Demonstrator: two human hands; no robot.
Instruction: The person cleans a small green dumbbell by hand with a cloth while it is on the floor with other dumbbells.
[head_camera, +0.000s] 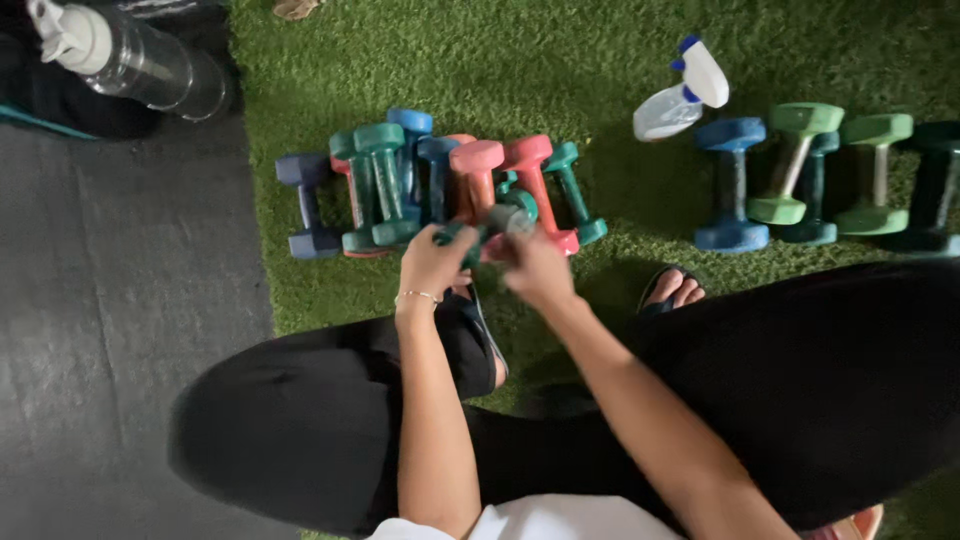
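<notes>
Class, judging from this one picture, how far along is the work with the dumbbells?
Done: five dumbbells lie in a row on the right, by the spray bottle. In hand: left hand and right hand hold one green dumbbell. Left: the bunched pile beyond the hands.

**Colours on the grass and mat**

The turf filling the upper frame is bright green; the mat at left is dark grey. The centre cluster of dumbbells mixes navy, teal, blue, orange, pink and red. The right-hand row runs blue, light green, dark teal. The spray bottle at upper right is white with blue trim. The trousers are black.
</notes>
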